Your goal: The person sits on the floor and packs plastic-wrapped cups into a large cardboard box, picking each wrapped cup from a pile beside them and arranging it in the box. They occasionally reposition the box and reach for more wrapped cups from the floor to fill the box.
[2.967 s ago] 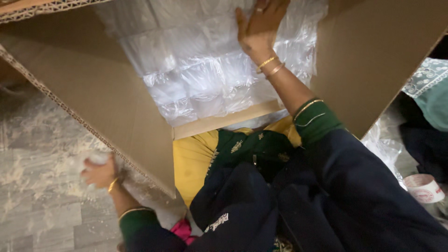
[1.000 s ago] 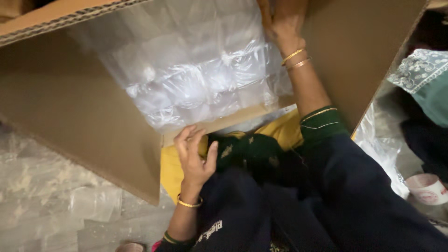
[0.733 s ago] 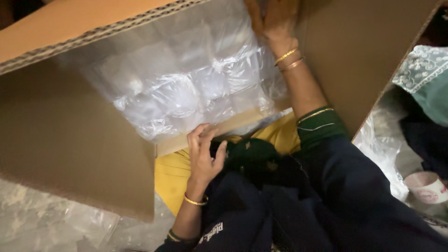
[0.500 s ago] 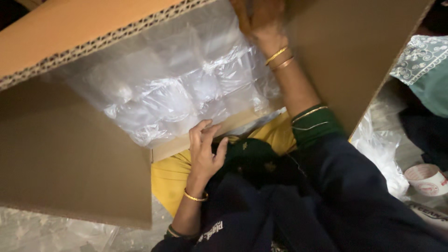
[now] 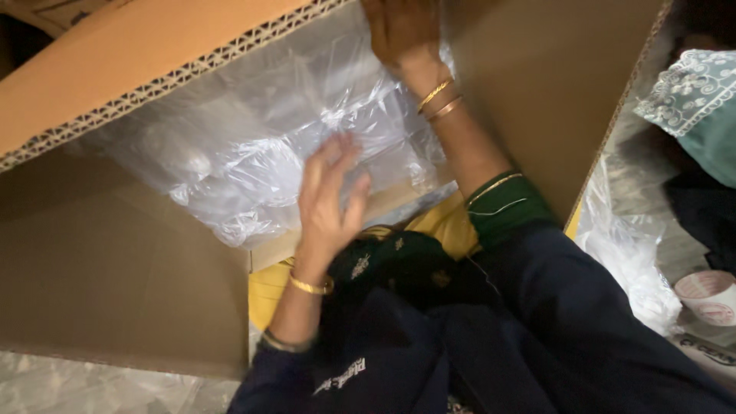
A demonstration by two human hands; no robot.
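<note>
A large cardboard box [image 5: 115, 261] lies open towards me, with clear plastic air-cushion sheeting [image 5: 261, 146] inside it. My left hand [image 5: 328, 201] is lifted in front of the sheeting, fingers spread, holding nothing. My right hand [image 5: 402, 31] reaches deep into the box at the top, pressed flat against the sheeting near the right cardboard wall [image 5: 537, 100]. Both wrists wear gold bangles. My dark blue sleeves and a green and yellow garment [image 5: 399, 261] fill the lower middle.
Crumpled clear plastic [image 5: 625, 253] lies on the floor to the right of the box. A roll of tape [image 5: 709, 295] sits at the far right edge. Another person's teal lace-trimmed cloth [image 5: 701, 107] shows at the upper right. More plastic [image 5: 92, 387] lies at the lower left.
My left hand came up from the floor at the left, rested on the green garment, and has now risen towards the sheeting with fingers spread. The box flap has tilted nearer the camera.
</note>
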